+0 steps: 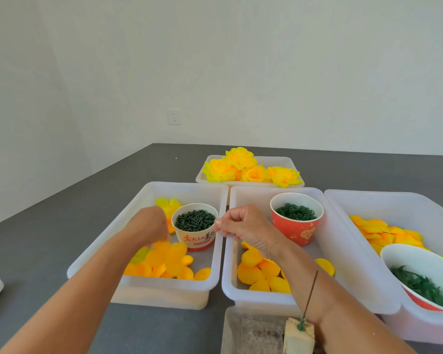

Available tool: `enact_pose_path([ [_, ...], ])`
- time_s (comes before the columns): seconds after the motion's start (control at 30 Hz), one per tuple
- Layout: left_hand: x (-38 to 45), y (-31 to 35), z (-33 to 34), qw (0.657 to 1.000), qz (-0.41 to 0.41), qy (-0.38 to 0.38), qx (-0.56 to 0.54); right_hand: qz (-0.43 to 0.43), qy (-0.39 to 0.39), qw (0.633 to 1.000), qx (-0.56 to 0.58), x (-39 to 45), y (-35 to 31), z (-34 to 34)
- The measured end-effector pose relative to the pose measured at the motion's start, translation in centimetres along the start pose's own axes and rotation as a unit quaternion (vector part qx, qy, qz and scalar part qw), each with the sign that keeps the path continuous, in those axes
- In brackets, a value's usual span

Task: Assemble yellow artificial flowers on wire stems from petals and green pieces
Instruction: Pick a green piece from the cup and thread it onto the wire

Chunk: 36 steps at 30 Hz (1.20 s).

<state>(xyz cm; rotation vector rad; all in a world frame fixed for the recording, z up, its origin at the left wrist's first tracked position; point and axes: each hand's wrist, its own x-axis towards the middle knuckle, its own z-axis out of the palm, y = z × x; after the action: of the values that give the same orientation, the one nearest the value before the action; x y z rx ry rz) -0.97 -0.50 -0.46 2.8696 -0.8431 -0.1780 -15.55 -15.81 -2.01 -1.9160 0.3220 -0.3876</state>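
My left hand (pixel 149 226) reaches down into the left white tray (pixel 149 282), its fingertips among loose yellow petals (pixel 169 261); its fingers are hidden behind the hand. My right hand (pixel 243 226) pinches with thumb and forefinger at the right rim of a paper cup (pixel 197 241) full of dark green stick pieces. A thin wire stem (pixel 310 293) with a green base stands upright in a foam block (pixel 298 337), just beside my right forearm. Finished yellow flowers (pixel 251 167) fill the far tray.
The middle tray (pixel 343 264) holds a red cup of green rings (pixel 296 221) and more petals (pixel 261 274). The right tray (pixel 420 325) has petals and a tilted bowl of green leaf pieces (pixel 425 282). Grey tabletop (pixel 49 226) lies to the left.
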Motion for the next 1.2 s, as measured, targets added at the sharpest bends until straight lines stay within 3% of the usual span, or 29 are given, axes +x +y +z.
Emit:
enact_pose_path([
  [0.13,-0.2,-1.0,-1.1,0.991,0.005,0.039,-0.130,-0.015,0.003,1.000,0.001,0.1,0.1,0.1],
  [0.23,-0.2,-2.1,-1.1,0.966,0.012,0.037,-0.256,-0.027,0.008,1.000,-0.003,0.3,0.3,0.5],
  [0.43,-0.1,-0.4,0.1,0.910,0.081,0.086,-0.398,-0.003,0.005,0.999,-0.032,1.1,-1.2,1.1],
  [0.57,0.2,1.2,0.7,0.876,0.142,0.116,-0.447,0.051,0.033,0.996,0.059,1.4,-1.4,1.3],
  [0.7,0.5,1.8,1.0,0.827,0.173,0.087,-0.528,0.078,0.006,0.984,0.158,1.4,-1.3,0.9],
  [0.8,0.4,2.1,1.2,0.795,0.172,0.038,-0.580,0.055,0.004,0.987,0.152,1.2,-1.2,0.9],
  [1.07,-0.3,2.3,2.1,0.798,0.215,-0.028,-0.562,-0.050,0.084,0.994,0.042,0.8,-0.5,1.0],
  [1.2,-0.5,2.2,2.1,0.791,0.228,-0.020,-0.567,-0.049,0.087,0.993,0.060,0.8,-0.4,1.1],
])
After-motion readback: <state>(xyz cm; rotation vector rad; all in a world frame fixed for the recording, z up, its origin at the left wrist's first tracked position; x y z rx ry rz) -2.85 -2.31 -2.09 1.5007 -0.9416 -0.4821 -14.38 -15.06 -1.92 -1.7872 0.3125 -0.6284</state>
